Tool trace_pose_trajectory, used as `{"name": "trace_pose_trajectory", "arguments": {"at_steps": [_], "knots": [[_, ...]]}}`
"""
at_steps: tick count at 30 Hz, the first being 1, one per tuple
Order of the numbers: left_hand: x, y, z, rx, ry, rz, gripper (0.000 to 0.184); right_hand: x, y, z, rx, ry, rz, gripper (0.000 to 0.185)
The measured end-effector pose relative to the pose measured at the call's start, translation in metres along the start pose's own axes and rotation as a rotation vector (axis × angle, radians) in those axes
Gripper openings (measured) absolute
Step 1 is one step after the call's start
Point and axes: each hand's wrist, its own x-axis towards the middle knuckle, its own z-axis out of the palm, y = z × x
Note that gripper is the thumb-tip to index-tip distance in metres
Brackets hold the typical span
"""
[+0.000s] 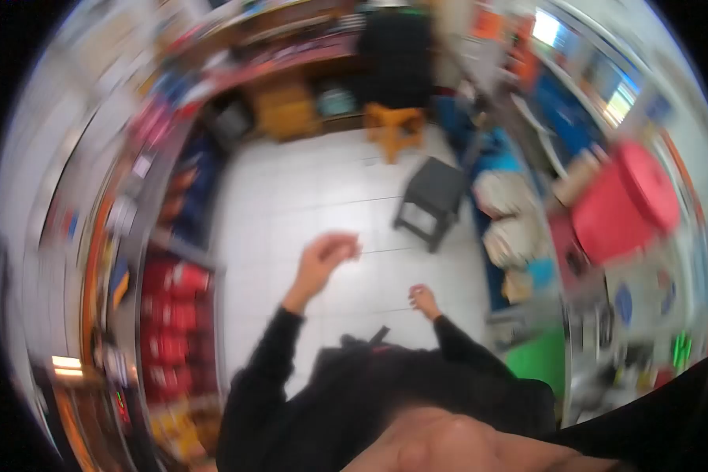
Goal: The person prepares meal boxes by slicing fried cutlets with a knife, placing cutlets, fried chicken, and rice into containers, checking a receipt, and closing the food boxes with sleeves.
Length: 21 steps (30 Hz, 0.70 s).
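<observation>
My left hand [328, 259] is held out over the white tiled floor [315, 177], its fingers loosely bent and apart, with no object visible in it. Lower and to the right hangs my right hand [423, 300], small and blurred, its fingers slightly curled and apart. I see nothing held there either. Both hands are in the air and touch nothing. Nearest to them stands a dark grey plastic stool [434, 193], on the floor beyond my right hand.
An orange stool [395, 130] stands before a black chair [397, 59] at the back desk. Shelves with red packages [169, 338] line the left. On the right are pale sacks [507, 216], a red bucket [625, 204] and a green bin [539, 362].
</observation>
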Motion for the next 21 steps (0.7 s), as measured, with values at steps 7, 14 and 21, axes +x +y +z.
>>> {"name": "trace_pose_trajectory", "arguments": {"at_steps": [7,14,21], "knots": [[-0.108,0.307,-0.153,-0.215,-0.687,0.6,0.014,0.087,-0.098,0.162,-0.399,-0.235,-0.183,0.019],[-0.175,0.317,-0.259,0.006,-0.36,0.67,0.014,0.116,0.025,0.194,-0.951,-0.653,0.05,0.014],[-0.19,0.312,-0.379,0.197,0.026,0.642,0.014,0.16,-0.009,0.282,-1.35,-0.794,0.289,0.016]]}}
